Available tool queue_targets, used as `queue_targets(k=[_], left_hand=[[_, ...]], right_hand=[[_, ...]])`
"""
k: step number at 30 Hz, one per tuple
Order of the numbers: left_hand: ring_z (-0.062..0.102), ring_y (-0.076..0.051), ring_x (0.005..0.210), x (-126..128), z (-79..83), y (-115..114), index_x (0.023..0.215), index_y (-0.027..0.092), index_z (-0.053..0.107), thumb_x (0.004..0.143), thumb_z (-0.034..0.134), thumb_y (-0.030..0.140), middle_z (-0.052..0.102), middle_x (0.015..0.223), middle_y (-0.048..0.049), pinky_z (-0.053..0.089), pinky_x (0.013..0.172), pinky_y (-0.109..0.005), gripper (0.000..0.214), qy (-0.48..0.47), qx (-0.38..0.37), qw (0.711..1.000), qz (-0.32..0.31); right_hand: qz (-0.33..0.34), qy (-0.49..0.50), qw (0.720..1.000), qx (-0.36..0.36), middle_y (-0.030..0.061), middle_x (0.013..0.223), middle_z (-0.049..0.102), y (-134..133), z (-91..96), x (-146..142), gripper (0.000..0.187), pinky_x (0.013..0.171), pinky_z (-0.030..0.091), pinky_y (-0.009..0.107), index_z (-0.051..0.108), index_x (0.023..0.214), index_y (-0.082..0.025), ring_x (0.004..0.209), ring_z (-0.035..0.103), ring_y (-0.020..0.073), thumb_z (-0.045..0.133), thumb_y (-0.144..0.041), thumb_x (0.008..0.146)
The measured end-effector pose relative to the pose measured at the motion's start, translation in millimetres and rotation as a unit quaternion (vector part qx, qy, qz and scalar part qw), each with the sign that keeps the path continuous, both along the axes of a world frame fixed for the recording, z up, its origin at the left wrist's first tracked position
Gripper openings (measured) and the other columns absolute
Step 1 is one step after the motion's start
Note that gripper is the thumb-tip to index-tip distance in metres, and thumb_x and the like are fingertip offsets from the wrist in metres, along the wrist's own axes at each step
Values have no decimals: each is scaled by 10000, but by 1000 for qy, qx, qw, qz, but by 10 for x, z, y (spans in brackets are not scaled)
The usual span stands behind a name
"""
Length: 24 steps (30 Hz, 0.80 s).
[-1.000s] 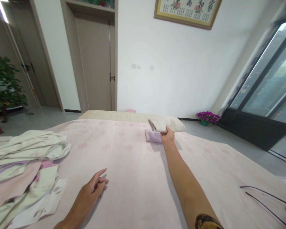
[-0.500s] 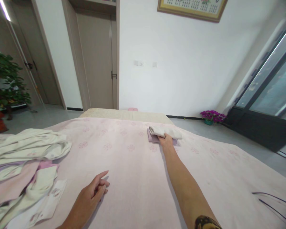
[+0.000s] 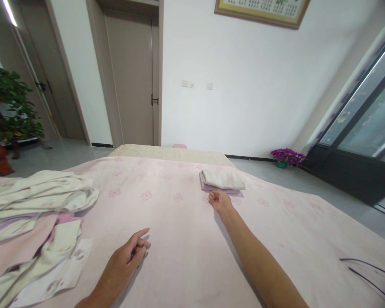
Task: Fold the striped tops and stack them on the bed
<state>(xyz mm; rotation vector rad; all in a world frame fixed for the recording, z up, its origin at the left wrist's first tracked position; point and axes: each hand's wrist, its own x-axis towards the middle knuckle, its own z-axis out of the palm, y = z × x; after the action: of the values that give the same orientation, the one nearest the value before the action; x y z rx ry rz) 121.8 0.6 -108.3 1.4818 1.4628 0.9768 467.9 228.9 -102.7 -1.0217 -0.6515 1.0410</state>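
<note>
A folded cream cloth (image 3: 223,179) lies on top of a folded lilac cloth (image 3: 208,187) near the far edge of a pink flowered bedspread (image 3: 186,231). My right hand (image 3: 220,200) rests on the bedspread just in front of this small stack, empty, fingers loosely curled and apart from the cloths. My left hand (image 3: 128,255) lies on the bedspread close to me, index finger stretched out, the other fingers partly bent, holding nothing.
A heap of unfolded cream, pink and lilac clothes (image 3: 32,226) covers the left side of the bed. Black cords (image 3: 365,269) lie at the right edge. Beyond the bed are a closed door (image 3: 134,81), a potted plant (image 3: 9,107) and purple flowers (image 3: 287,157) by the window.
My right hand set the folded cream cloth down onto the lilac one, let go and drew back toward me. My left hand barely moved.
</note>
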Motion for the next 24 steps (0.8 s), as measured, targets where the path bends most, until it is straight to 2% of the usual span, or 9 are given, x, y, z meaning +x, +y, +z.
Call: queue_targets(k=[3,5,6,8,10,13,15,18,24], left_hand=[[665,-188,844,1,-11,4,1346,215,540,864,531,471,706,1053,-93,492,706,-261,546,3,2,1000,1],[663,-189,832,6,-2,6,1337,214,558,851,542,478,711,1041,-93,495,701,-261,552,6,0,1000,6],[663,-190,828,11,8,6,1325,215,573,842,551,484,714,1033,-93,497,698,-262,553,8,-1,1000,11],[663,-196,820,21,33,4,1293,216,608,816,573,499,721,1014,-91,503,693,-267,555,10,0,1000,20],[666,-204,821,30,55,1,1268,217,632,802,582,512,727,1003,-91,514,700,-277,554,6,3,1000,26],[672,-215,839,33,63,-3,1259,213,641,810,573,515,729,1001,-94,528,729,-294,546,3,4,1000,25],[677,-217,852,26,47,-3,1261,212,637,827,557,508,727,1015,-95,532,758,-303,532,9,0,1000,18],[686,-215,888,11,17,1,1267,216,629,861,525,486,723,1055,-91,528,812,-310,499,29,-2,1000,4],[687,-219,958,17,48,-6,1245,229,646,871,527,466,726,1098,-82,517,879,-316,458,34,7,999,-4]], right_hand=[[31,-58,998,-14,28,763,664,-138,89,-116,189,686,569,323,619,907,-177,712,643,171,641,-210,723],[18,-165,986,29,69,1018,701,-116,266,-143,292,914,524,378,652,1036,-180,989,637,205,630,-228,749],[1,-255,965,61,81,1168,673,-77,370,-139,343,1030,449,405,650,1111,-189,1141,578,220,612,-242,775],[-43,-453,886,92,93,1414,539,35,548,-105,416,1172,240,478,612,1243,-206,1371,378,253,580,-283,836],[-62,-600,795,69,90,1539,400,157,624,-44,449,1181,66,577,563,1329,-229,1471,183,290,549,-348,896],[-4,-699,715,-6,107,1568,350,291,514,60,474,1103,0,710,511,1391,-261,1481,130,348,492,-436,951],[32,-717,695,-37,129,1559,363,335,370,113,500,1078,29,739,468,1429,-269,1460,200,370,457,-465,970],[30,-730,681,-49,155,1566,345,346,230,153,537,1087,70,723,407,1473,-261,1446,244,380,430,-479,983],[35,-750,658,-62,178,1572,320,196,311,120,566,1126,164,640,356,1499,-214,1446,261,363,400,-466,994]])
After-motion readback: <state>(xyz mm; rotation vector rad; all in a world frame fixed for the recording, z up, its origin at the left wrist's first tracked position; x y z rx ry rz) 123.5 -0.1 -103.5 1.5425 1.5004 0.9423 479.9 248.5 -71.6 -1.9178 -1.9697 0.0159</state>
